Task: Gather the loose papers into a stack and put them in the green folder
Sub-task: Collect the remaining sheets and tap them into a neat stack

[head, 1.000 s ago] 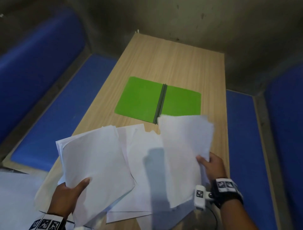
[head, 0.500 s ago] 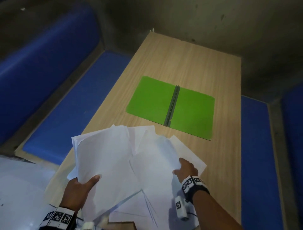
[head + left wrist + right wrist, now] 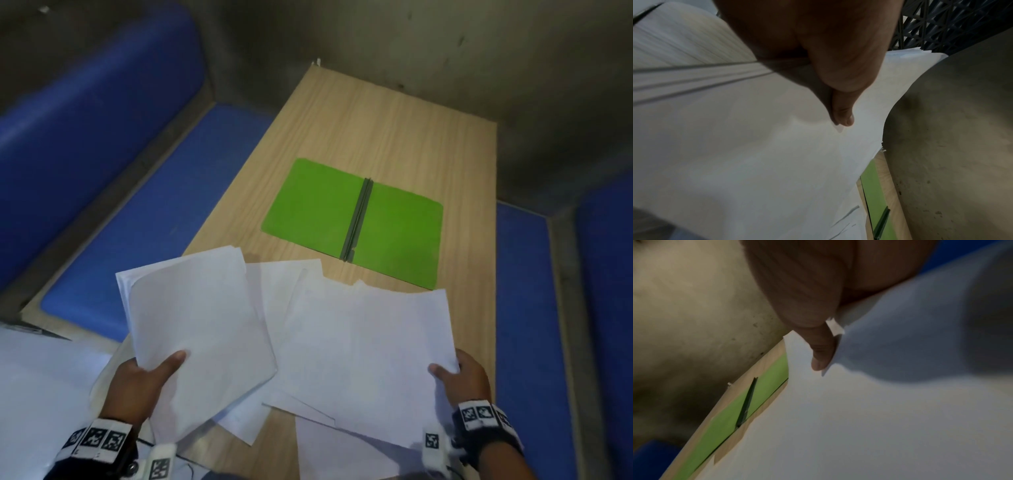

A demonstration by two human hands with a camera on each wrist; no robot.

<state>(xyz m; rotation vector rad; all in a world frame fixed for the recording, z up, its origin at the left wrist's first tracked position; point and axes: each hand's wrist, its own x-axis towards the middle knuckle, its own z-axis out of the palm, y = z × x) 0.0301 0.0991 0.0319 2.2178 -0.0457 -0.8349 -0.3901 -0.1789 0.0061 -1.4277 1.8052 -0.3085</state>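
1. Head view: left hand [image 3: 137,383] grips a bundle of white sheets [image 3: 195,329] at its near corner, thumb on top, other fingers hidden beneath; bundle lifted off the table [image 3: 394,130] and tilted
2. Right hand [image 3: 462,377] pinches a second batch of papers [image 3: 363,346] at its near right corner, thumb on top, rest of the fingers under the sheets
3. More loose sheets fan out between and below the two batches, overlapping, some flat on the wood
4. Green folder [image 3: 397,233] lies open and flat past the papers, dark spine running down its middle; its near right corner sits just beyond the far edge of the right batch, not touching it as far as can be told
5. Left wrist view: thumb [image 3: 842,113] pressed flat on paper, strip of folder visible at the far edge
6. Right wrist view: thumb [image 3: 821,353] down on the top sheet, a small folded paper corner beside it
7. Blue padded benches [image 3: 137,212] flank the table on both sides
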